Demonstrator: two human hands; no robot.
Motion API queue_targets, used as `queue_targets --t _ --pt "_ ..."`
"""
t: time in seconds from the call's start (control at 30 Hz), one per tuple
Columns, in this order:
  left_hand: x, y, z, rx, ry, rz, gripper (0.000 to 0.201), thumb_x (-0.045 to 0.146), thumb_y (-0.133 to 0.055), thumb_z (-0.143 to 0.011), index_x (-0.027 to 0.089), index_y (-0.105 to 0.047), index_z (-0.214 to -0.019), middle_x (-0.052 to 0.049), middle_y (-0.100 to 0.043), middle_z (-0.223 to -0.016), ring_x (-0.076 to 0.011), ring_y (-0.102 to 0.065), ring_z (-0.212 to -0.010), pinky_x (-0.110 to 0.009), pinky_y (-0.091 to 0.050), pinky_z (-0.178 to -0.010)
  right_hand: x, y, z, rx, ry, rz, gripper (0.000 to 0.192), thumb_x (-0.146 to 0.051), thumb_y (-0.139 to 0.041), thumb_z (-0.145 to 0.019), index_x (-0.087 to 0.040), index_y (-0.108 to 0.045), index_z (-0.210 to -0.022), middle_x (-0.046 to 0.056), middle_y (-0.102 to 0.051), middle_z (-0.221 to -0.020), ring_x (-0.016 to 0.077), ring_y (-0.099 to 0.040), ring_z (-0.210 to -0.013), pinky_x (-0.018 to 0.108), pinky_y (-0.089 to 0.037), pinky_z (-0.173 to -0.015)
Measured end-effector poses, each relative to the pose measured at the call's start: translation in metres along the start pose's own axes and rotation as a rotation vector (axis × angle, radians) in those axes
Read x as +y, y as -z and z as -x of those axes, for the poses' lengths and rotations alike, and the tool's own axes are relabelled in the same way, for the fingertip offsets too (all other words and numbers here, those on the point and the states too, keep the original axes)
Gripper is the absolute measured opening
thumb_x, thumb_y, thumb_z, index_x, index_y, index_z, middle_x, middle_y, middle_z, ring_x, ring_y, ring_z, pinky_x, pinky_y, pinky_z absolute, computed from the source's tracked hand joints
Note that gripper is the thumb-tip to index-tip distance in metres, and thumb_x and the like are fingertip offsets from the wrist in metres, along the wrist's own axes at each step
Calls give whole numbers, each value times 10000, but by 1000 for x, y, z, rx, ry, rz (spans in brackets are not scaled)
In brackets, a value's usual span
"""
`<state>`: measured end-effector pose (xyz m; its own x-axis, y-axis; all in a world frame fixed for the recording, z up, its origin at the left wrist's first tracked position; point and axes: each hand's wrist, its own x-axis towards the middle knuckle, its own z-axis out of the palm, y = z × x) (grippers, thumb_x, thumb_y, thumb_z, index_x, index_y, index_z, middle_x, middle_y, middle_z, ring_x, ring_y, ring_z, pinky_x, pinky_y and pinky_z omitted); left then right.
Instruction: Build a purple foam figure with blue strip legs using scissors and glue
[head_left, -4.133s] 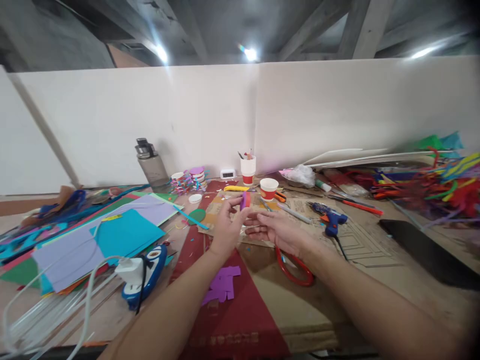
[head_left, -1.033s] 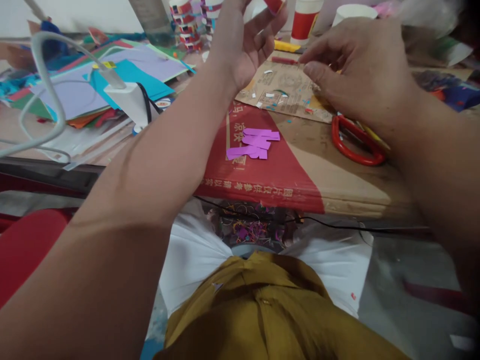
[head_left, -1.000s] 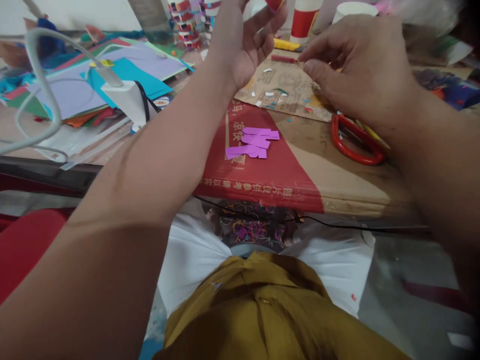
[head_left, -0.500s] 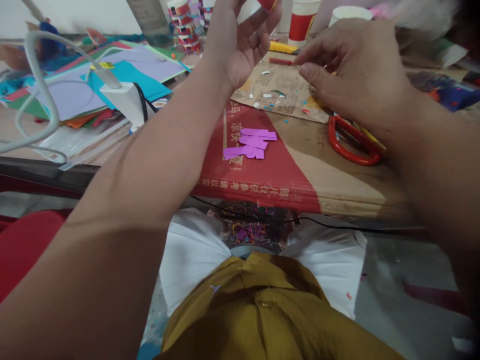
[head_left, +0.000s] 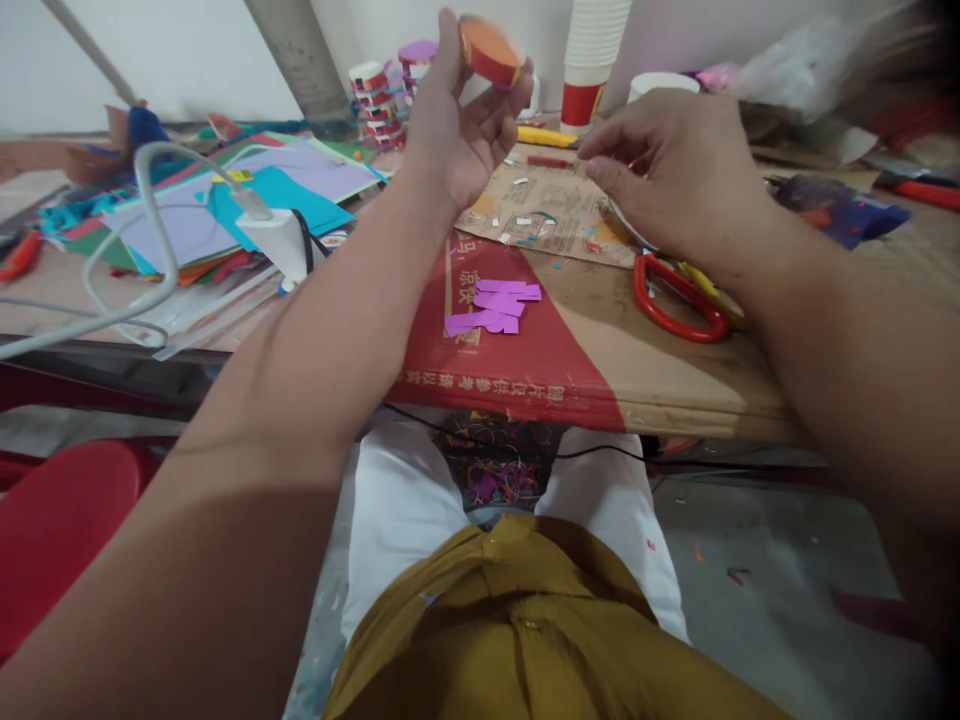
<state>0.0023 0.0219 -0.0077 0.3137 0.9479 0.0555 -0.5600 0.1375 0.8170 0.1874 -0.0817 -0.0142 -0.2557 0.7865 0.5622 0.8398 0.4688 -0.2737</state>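
Observation:
My left hand [head_left: 457, 130] is raised above the table and grips a small round piece [head_left: 489, 50], orange on top with a red side, between thumb and fingertips. My right hand [head_left: 667, 170] hovers palm down over a printed cardboard sheet [head_left: 547, 205], fingers pinched together; whether something thin sits between them I cannot tell. Several purple paper strips [head_left: 491, 305] lie on a red and brown cardboard mat [head_left: 525, 350] just below both hands. Red-handled scissors [head_left: 675, 300] lie under my right wrist.
Coloured paper sheets [head_left: 247, 195] and a white charger with cable [head_left: 281, 230] lie at the left. Paper cups [head_left: 592, 50], decorated cup stacks [head_left: 382, 90] and a grey bottle [head_left: 296, 60] stand at the back. A blue glue gun [head_left: 840, 205] lies right. A red stool [head_left: 67, 520] sits lower left.
The view has tilted up a little, so the round piece in my left hand now shows in full. Both hands stay in nearly the same place over the cardboard.

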Motion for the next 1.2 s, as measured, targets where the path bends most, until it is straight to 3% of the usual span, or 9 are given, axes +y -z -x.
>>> queue_targets --t 0.13,0.23,0.4,0.53,0.67,0.8,1.2 --pt "1 0 1 -36 36 11 485 489 -262 -1002 137 -529 -1204 -74 -660 -948 -111 -630 -771 -156 -395 -579 2 -5 -2 -25 -32 12 227 -206 -552 -890 -124 -736 -994 72 -709 -879 127 -580 -759 294 -443 -724" --pt "0 1 5 -26 70 -13 421 422 -326 -977 127 -579 -1139 -79 -690 -903 -110 -634 -678 -168 -399 -540 6 -13 -3 9 6 -50 160 -180 -581 -866 -144 -726 -923 88 -718 -916 164 -614 -783 319 -485 -742" --pt "-8 4 8 -73 207 -158 364 326 -333 -933 154 -597 -1113 -77 -716 -809 -143 -645 -581 -204 -392 -478 13 -27 -4 61 37 -173 180 -238 -550 -890 -175 -694 -977 94 -702 -1027 173 -625 -753 336 -520 -712" --pt "-19 3 14 -189 293 -319 360 346 -352 -953 134 -611 -1084 -79 -708 -795 -145 -648 -585 -206 -371 -471 13 -31 -2 89 3 -189 277 -272 -562 -883 -187 -650 -1132 112 -638 -1094 188 -629 -806 359 -534 -740" --pt "-26 4 20 -360 281 -326 311 385 -578 -889 164 -624 -1104 -60 -702 -875 -133 -651 -659 -219 -444 -568 13 -33 -2 112 -15 -183 400 -265 -617 -835 -224 -598 -1233 112 -563 -1143 222 -617 -927 379 -537 -783" --pt "-27 9 22 -478 279 -326 495 412 -754 -761 206 -615 -1189 -66 -692 -1001 -127 -639 -733 -248 -475 -658 13 -35 -3 95 -24 -218 388 -230 -640 -810 -233 -608 -1196 99 -547 -1115 225 -608 -957 382 -538 -794" --pt "-24 7 27 -484 257 -395 595 491 -745 -746 191 -601 -1239 -86 -714 -959 -139 -659 -709 -231 -406 -612 15 -37 -3 157 -65 -215 278 -198 -656 -751 -222 -632 -1028 60 -540 -976 214 -581 -876 398 -525 -789"
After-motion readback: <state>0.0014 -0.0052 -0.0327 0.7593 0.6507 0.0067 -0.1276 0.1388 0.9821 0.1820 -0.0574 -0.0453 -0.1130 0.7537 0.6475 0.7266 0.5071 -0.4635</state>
